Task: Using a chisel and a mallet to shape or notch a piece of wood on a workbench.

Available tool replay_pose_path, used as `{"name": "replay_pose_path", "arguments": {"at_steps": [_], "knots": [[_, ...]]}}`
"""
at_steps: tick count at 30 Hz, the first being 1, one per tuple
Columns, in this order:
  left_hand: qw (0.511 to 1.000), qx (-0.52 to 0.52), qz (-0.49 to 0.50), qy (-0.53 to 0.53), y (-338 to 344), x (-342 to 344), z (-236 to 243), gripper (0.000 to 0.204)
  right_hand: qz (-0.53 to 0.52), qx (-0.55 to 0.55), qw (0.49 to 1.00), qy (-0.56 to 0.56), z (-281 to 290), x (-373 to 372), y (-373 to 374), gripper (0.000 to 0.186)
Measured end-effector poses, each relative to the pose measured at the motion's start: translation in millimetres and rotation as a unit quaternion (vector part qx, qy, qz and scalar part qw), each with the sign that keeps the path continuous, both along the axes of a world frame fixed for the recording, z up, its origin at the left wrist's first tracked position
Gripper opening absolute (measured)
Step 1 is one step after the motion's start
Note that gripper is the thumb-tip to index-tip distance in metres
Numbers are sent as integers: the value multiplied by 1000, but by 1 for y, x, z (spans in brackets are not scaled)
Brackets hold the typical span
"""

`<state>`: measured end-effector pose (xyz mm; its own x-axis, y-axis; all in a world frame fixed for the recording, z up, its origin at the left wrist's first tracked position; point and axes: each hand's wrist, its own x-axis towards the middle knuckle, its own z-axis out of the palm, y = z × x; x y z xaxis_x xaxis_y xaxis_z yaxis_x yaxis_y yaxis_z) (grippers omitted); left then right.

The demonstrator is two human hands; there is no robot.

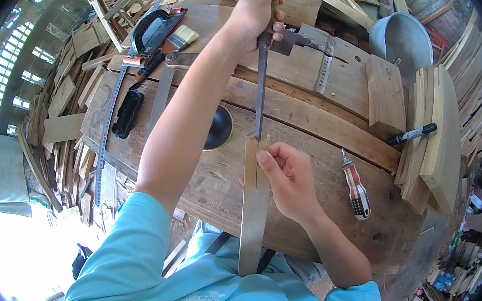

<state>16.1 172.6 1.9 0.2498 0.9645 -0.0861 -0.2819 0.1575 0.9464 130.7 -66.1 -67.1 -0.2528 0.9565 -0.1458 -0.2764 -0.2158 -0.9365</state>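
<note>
My left hand (254,12) is stretched out over the wooden workbench (313,122) and grips the handle of a long dark metal blade (260,88). The blade points back toward me, its tip touching the far end of a narrow wooden strip (254,210). The strip lies on the bench and juts over the near edge toward my body. My right hand (287,178) presses on the strip's far end, thumb beside the blade tip.
A red-and-white screwdriver (356,190) lies right of my right hand, with a black marker (411,134) on stacked wooden slats (430,140) beyond. On the left are a hand saw (154,26), paintbrush (173,42), tape measure (108,126) and black disc (220,128). A grey bucket (405,38) stands far right.
</note>
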Motion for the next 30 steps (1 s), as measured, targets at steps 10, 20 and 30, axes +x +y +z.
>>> {"name": "replay_pose_path", "arguments": {"at_steps": [10, 20, 30], "knots": [[975, 170, 95, 108, -36, 15, 57, 39, -17, 9, 1000, -10, 0, 3, 1, 24], [929, 265, 29, 258, -37, 60, 59, 44, -24, 22, 998, -52, -4, 4, 3, 21], [890, 377, -38, 255, -37, 59, 16, 47, 59, -43, 997, -22, -3, 13, 8, 21]]}}
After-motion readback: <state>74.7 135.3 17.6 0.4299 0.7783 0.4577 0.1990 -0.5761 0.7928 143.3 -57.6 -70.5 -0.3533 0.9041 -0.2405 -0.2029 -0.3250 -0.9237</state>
